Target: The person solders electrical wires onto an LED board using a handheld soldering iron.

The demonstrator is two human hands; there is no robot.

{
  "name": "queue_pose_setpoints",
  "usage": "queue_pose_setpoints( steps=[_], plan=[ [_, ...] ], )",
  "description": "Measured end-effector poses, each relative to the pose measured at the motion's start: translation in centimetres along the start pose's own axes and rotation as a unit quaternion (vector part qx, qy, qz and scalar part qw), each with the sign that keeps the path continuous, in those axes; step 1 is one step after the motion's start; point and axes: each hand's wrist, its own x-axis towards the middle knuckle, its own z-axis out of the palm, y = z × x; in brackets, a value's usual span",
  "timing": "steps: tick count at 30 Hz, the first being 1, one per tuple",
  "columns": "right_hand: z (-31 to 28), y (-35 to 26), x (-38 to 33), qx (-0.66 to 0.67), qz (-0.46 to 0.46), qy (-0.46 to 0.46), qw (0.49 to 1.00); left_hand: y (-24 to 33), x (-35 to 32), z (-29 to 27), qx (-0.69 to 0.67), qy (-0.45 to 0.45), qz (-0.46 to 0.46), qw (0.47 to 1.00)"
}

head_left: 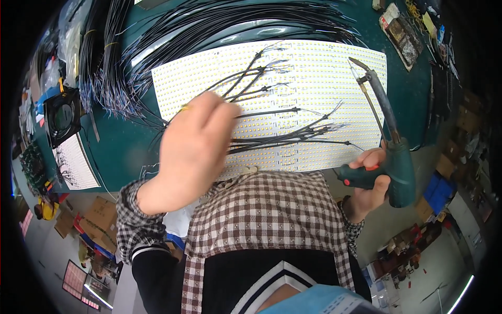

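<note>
My right hand (372,180) grips a green soldering gun (393,157) at frame right; left hand (193,149), fingers curled over black wires (282,137), hovers mid-frame; red-and-white packet (389,17) upper right.

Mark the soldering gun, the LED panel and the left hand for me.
soldering gun (400,167): head view, on its green body above the grip.
LED panel (319,68): head view, on a bare stretch of the white board.
left hand (193,144): head view, on the back of the hand.

A flat packet (401,35) with a red and white end lies at the table's far right corner. Clear plastic bags (52,73) sit at the far left. Brown cardboard boxes (97,217) stand on the floor, lower left.
</note>
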Motion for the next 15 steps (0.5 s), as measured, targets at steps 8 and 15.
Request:
queue_pose_setpoints(
  steps=[8,15],
  plan=[
    [0.3,-0.6,-0.3,0.064,-0.002,0.049,0.997,1.5,6.4,7.3,-0.076,-0.038,0.213,0.973],
    [0.1,-0.3,-0.6,0.067,0.025,0.063,0.995,2.0,5.6,7.3,0.016,-0.022,0.172,0.985]
  ],
)
